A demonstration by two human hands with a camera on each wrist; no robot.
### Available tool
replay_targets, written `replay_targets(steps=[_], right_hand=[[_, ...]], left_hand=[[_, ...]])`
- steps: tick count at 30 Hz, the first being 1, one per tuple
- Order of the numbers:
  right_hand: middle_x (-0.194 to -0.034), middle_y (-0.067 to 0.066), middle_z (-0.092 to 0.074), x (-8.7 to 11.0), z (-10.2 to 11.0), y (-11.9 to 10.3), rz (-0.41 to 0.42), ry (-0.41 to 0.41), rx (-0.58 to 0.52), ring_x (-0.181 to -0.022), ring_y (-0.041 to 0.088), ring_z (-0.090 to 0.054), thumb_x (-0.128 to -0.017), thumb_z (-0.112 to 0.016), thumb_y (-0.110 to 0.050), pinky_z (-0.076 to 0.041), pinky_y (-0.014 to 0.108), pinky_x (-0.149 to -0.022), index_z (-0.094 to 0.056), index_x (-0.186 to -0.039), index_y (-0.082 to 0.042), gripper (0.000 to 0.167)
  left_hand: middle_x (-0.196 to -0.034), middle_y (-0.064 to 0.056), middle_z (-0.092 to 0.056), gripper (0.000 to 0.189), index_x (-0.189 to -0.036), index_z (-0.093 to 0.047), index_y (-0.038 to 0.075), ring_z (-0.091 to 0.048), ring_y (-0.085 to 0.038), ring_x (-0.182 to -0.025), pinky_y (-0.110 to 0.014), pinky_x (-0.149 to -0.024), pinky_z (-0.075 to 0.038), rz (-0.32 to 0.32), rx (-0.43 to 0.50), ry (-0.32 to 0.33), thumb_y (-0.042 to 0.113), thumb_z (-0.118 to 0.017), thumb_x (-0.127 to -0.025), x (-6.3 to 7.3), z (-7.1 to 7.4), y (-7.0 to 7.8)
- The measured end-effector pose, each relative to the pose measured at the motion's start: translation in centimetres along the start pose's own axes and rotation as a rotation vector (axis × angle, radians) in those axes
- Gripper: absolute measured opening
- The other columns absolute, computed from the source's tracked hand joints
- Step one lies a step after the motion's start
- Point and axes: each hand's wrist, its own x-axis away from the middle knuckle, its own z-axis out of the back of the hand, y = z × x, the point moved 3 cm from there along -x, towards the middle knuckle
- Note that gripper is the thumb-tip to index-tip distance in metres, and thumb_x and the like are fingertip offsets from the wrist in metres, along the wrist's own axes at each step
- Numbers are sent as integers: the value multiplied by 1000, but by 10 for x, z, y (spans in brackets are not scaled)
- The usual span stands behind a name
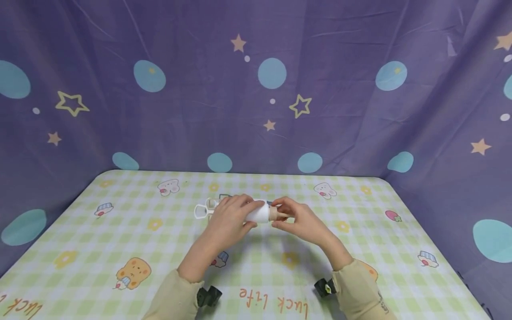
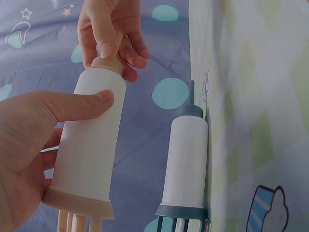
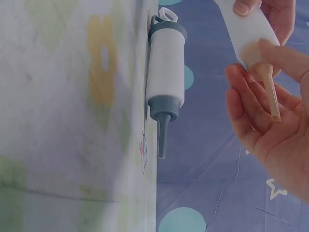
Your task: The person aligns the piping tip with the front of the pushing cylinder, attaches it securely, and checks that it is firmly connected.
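Observation:
In the head view my left hand [image 1: 229, 222] grips a white syringe-like dispenser [image 1: 259, 213] above the table. Its beige nozzle end points right and its ring handle [image 1: 201, 211] sticks out left. The left wrist view shows the thumb laid along the white barrel [image 2: 89, 140], just below the beige collar. My right hand [image 1: 299, 221] has thumb and fingers around the beige nozzle cap [image 1: 273, 214]. Seen from the right wrist, the slim nozzle [image 3: 271, 96] extends over the open-looking palm. A second dispenser [image 2: 186, 164], white with blue-grey ends, lies close behind the hands on the table.
A green-and-white checked cloth [image 1: 92, 262] with cartoon prints covers the table. Behind it hangs a purple curtain [image 1: 340, 124] with stars and dots. Dark wrist devices [image 1: 209, 296] sit at both sleeves.

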Motion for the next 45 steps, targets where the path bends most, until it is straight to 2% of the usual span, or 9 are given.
replay_targets(steps=[4,12,19,27,34,37,41,45], right_hand=[[-100,-3,-66,0,1,-2,35,3,26,-98,14,-63,-84,-65,-29,-50,32,-78,-51,-113,-22,34],[-104,-5,-65,2,3,-3,26,-2,21,-99,13,-62,-85,-63,-33,-49,33,-85,-54,-112,-22,31],[-108,7,-64,8,9,-38,-28,-19,5,-101,22,-61,-88,-59,-16,-48,40,-86,-57,-112,-7,25],[-103,6,-66,8,10,-41,-11,-1,57,-95,20,-63,-89,-58,-17,-47,36,-83,-61,-108,-8,21],[-107,6,-64,7,8,-34,-2,35,55,-93,19,-62,-88,-59,-17,-48,36,-83,-59,-112,-7,26],[-106,6,-63,3,6,-21,20,74,30,-91,19,-61,-86,-63,-16,-48,37,-83,-59,-112,-7,28],[-102,2,-64,-1,3,-6,27,111,-7,-90,16,-61,-83,-66,-22,-48,37,-83,-60,-107,-12,26],[-100,-4,-64,-1,3,-2,21,97,-26,-90,11,-60,-81,-68,-28,-48,37,-83,-61,-105,-18,28]], left_hand=[[-104,-1,-59,49,-118,-60,22,-57,-20,-96,-40,-85,-44,-2,1,3,25,-77,-72,0,0,0],[-104,-1,-60,49,-118,-60,22,-58,-21,-96,-40,-84,-45,-15,4,18,26,-77,-71,0,1,1],[-104,-1,-60,50,-117,-60,22,-58,-21,-95,-39,-83,-45,-17,11,25,25,-77,-71,0,2,2],[-103,-1,-60,50,-116,-61,22,-58,-19,-96,-38,-83,-45,-34,8,47,25,-78,-70,1,2,2],[-104,-1,-60,50,-117,-60,21,-57,-19,-96,-38,-83,-45,-40,1,41,24,-78,-71,0,2,3],[-103,0,-60,49,-117,-60,22,-57,-19,-96,-38,-83,-45,-37,-3,37,25,-77,-71,0,2,2],[-103,0,-60,50,-117,-60,22,-57,-18,-96,-38,-84,-45,-30,0,34,25,-78,-70,0,2,2],[-103,0,-60,50,-117,-61,23,-57,-18,-96,-38,-84,-45,-23,7,25,25,-78,-70,0,2,2]])
